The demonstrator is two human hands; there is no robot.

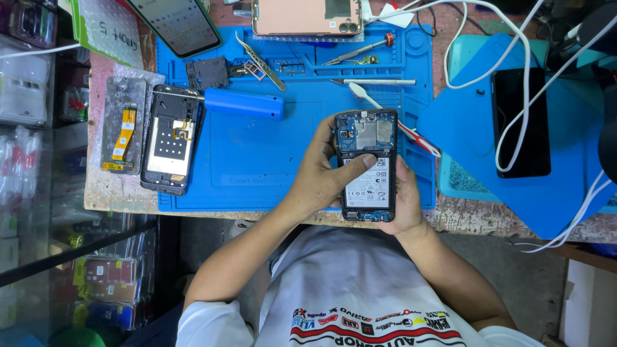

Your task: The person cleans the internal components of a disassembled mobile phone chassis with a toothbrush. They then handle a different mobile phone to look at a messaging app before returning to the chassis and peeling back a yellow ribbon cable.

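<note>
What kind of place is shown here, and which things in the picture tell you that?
Most likely a phone repair bench. Both hands, left hand and right hand, hold an opened phone over a blue work mat; another stripped phone frame and tweezers lie nearby.

Worn wooden workbench (488,222), grey floor (514,283)

The right hand (406,199) is largely concealed behind the opened phone (366,166), fingertips not visible. The pink phone (307,16) and the dark screen panel (177,24) are cropped by the top edge. Components on the exposed circuit board are too small to identify.
</note>
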